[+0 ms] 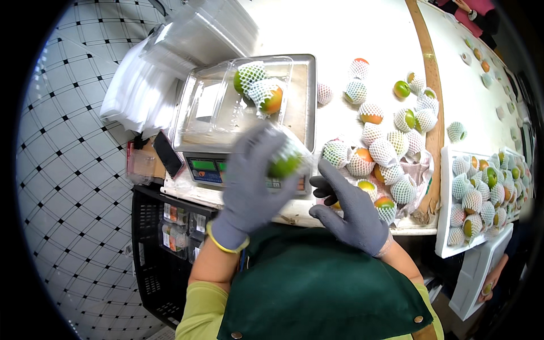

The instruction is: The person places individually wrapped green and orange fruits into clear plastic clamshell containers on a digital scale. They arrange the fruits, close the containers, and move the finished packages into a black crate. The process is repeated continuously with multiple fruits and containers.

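Note:
My left hand (249,184), in a grey glove and smeared by motion, grips a green mango (285,164) in a foam net over the front of the scale. Beside it, my gloved right hand (357,215) hovers at the near edge of the fruit pile with fingers apart, holding nothing. On the metal pan of the scale (310,102) lies an open clear plastic box (226,107). Two netted mangoes sit in it, one mostly green (249,75) and one partly orange (273,101). Several more netted mangoes (382,152) are heaped right of the scale.
Stacked clear boxes (198,34) and white foam sheets (136,90) stand behind and left of the scale. A phone (168,154) lies at the table's left edge. Below is a black crate (148,249) with packed boxes. A white tray (445,215) of netted fruit stands right; other people are beyond.

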Available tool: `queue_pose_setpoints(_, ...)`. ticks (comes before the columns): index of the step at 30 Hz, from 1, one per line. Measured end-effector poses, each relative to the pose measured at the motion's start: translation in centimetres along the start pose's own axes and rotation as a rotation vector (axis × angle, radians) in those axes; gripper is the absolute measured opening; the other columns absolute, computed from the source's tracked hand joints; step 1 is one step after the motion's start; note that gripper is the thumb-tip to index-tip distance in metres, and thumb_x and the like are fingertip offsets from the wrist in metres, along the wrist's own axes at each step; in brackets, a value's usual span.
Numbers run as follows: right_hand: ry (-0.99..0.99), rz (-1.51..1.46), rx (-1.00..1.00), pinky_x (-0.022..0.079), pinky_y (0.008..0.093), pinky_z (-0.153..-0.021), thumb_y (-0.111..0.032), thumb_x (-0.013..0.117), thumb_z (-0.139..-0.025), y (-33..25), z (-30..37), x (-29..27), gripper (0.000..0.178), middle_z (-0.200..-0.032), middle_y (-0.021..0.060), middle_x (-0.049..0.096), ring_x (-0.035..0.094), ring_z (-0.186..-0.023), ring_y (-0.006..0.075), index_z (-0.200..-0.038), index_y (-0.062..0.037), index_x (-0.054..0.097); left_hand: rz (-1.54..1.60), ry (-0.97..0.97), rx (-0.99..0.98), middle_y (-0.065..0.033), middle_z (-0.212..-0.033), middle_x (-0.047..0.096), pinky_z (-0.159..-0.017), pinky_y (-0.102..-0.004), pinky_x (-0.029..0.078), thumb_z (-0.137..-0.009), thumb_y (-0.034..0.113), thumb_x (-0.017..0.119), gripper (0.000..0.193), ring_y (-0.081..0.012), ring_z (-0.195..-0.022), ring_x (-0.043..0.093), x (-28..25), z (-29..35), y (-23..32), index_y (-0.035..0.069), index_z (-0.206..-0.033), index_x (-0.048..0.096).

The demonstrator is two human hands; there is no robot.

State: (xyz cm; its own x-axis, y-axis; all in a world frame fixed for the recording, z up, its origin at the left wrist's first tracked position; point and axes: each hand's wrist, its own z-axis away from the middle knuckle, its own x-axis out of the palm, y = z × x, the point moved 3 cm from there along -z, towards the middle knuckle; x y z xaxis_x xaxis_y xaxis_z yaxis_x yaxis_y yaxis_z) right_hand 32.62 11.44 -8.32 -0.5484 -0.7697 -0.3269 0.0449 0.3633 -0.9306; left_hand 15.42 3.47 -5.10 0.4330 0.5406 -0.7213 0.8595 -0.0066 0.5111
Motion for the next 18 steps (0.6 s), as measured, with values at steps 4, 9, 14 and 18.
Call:
queue_pose_setpoints(4,-0.062,-0.143,0.121,0.052,0.0310,-0.076,-0.009,0.069,-0.083,0.9,0.2,0.3,0.063,-0.104,0.0178,0.065,0.066,-0.084,0.0216,-0.138,-0.0012,0.040,-0.573,-0.124,0.011,-0.0208,-0.133,0.045,-0.100,-0.0420,0.042,-0.073,0.008,0.062,0.046,-0.0387,-0.116,0.050,-3.6,-4.7,-3.5,0.008,-0.118,0.056)
queue_pose_setpoints(9,0.029,-0.166,0.208,0.052,0.0291,-0.078,-0.006,0.068,-0.084,1.9,1.3,-0.2,0.058,-0.103,0.0154,0.065,0.064,-0.083,0.0161,-0.136,-0.0029,0.044,-0.329,-0.260,-0.048,-0.0162,-0.140,0.045,-0.104,-0.0385,0.038,-0.078,0.010,0.064,0.047,-0.0330,-0.127,0.046,-4.9,-5.3,-7.3,0.011,-0.124,0.057)
queue_pose_setpoints(14,0.170,-0.341,0.396,0.050,0.0277,-0.084,0.000,0.059,-0.086,3.4,1.7,-2.2,0.049,-0.106,0.0113,0.063,0.061,-0.095,0.0144,-0.133,0.0004,0.046,-0.111,-0.033,-0.361,-0.0119,-0.140,0.047,-0.103,-0.0373,0.038,-0.083,0.015,0.063,0.045,-0.0240,-0.128,0.046,-12.0,-3.1,-11.0,0.010,-0.127,0.056)
queue_pose_setpoints(18,0.278,-0.430,0.408,0.049,0.0265,-0.081,0.003,0.055,-0.087,3.7,0.9,-4.0,0.045,-0.105,0.0129,0.062,0.059,-0.092,0.0141,-0.132,0.0016,0.047,-0.151,-0.084,-0.460,-0.0133,-0.136,0.049,-0.104,-0.0372,0.037,-0.079,0.018,0.067,0.050,-0.0244,-0.126,0.047,-13.8,0.1,-14.2,0.008,-0.127,0.055)
